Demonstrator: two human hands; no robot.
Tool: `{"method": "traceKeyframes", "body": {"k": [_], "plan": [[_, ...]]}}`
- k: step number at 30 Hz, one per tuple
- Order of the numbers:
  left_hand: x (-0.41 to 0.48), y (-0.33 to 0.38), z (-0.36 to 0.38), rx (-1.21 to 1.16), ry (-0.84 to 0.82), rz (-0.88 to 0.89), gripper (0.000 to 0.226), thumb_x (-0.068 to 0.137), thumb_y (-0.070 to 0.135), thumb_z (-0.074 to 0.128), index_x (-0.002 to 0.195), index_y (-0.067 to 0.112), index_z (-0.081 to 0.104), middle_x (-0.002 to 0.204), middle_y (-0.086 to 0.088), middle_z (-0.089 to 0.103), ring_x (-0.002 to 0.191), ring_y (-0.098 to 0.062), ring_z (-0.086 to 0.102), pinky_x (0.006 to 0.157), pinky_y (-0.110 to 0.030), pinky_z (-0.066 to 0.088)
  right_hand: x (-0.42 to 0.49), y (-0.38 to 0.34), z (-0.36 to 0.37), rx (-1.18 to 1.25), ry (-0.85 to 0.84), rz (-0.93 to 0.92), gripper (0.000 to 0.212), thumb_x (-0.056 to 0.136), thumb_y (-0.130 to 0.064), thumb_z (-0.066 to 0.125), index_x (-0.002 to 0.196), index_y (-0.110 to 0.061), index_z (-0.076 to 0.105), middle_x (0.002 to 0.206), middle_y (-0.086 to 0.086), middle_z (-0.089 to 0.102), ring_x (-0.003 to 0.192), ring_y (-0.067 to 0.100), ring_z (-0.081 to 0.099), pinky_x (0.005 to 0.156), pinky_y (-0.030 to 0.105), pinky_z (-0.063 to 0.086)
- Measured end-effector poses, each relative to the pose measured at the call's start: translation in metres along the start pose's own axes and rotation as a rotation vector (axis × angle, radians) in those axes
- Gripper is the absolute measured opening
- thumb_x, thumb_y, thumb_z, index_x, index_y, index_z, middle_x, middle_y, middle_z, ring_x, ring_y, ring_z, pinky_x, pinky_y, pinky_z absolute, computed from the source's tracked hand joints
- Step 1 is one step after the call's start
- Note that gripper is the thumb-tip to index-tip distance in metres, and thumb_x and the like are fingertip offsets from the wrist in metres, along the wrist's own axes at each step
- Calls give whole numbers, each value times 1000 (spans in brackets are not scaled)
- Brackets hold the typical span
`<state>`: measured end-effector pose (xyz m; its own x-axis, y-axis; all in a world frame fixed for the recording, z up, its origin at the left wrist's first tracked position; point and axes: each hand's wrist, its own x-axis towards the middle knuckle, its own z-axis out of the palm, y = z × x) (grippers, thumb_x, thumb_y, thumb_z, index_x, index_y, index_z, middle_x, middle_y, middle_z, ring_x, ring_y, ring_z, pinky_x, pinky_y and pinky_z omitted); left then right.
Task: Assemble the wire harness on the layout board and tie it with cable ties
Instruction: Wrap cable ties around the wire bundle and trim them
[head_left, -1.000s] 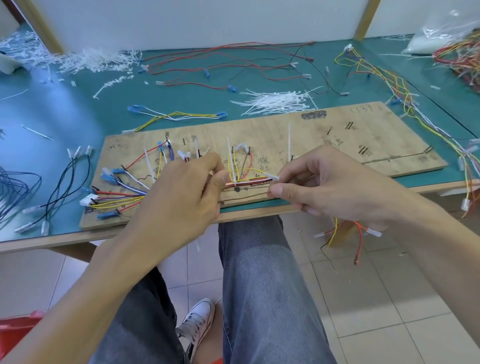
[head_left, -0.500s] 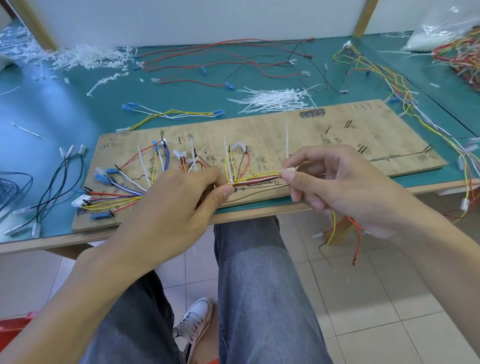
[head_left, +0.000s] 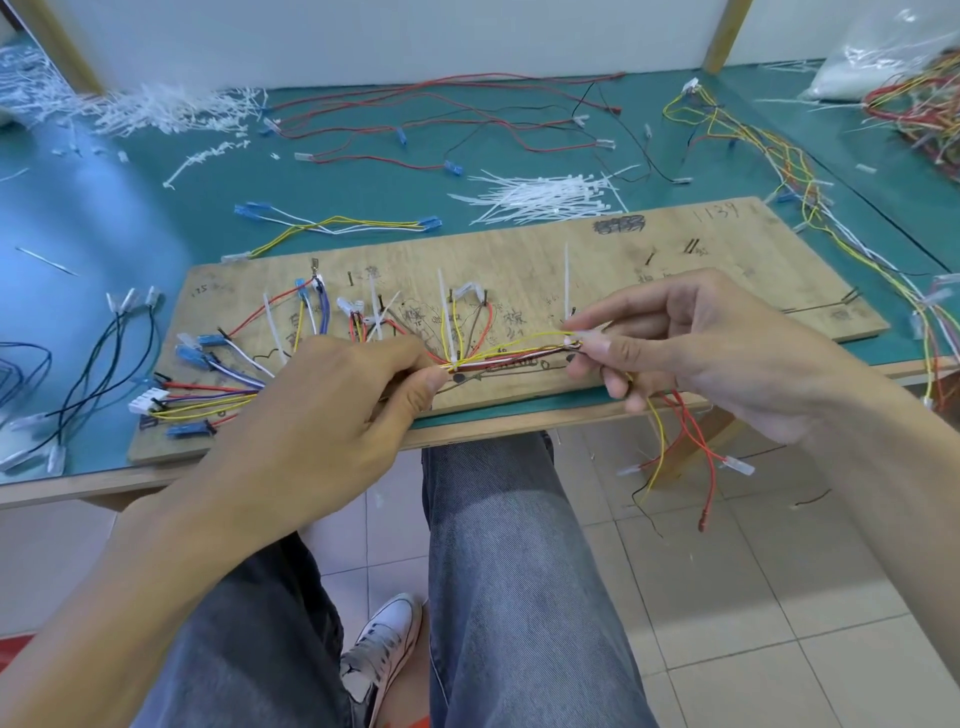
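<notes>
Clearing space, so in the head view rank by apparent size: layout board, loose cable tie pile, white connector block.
1. layout board
2. loose cable tie pile
3. white connector block, smallest despite sitting nearer

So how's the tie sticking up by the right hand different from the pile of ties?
The upright tie stands alone at the wire bundle; the pile of ties lies flat, loose, on the green table. The right hand holds the upright tie; nothing touches the pile. Both are white.

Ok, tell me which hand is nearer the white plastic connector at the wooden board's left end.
Left. The left hand grips the wire bundle to the right of the white plastic connector; the right hand pinches the bundle farther right, beyond the left hand.
</notes>
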<state>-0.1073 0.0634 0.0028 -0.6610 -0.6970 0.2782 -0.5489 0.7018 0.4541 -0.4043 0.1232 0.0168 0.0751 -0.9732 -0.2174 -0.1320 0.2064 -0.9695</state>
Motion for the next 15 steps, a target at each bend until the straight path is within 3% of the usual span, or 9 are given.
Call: {"method": "traceKeyframes", "body": {"k": [3,8,12,15], "plan": [[2,1,1,6,9,-10,24,104,38,50,82,33,58,58,18,50,64,1,53,62,-11,37,4,-2,2,-76,-14,-31,19,88,-22,80,103,-10,82,95,18,79,65,15,58,52,22,52],[-2,-4,-4,8,-20,-23,27,103,44,48,82,32,62,73,29,57,65,0,53,63,-14,39,6,0,5,-126,62,-108,18,81,-22,84,91,-8,82,82,19,75,66,18,62,52,23,54],[-5,-11,-7,25,-37,-53,37,101,50,47,83,26,68,57,10,53,64,-12,52,57,-24,39,5,4,2,-124,90,-107,12,81,-13,84,91,-7,83,72,14,74,70,23,70,56,25,59],[-6,-11,-8,16,-21,-73,37,101,50,48,83,27,69,55,8,54,67,-15,53,55,-27,38,6,4,2,-133,131,-140,11,86,-6,81,96,-9,83,76,16,77,69,25,73,58,24,59]]}}
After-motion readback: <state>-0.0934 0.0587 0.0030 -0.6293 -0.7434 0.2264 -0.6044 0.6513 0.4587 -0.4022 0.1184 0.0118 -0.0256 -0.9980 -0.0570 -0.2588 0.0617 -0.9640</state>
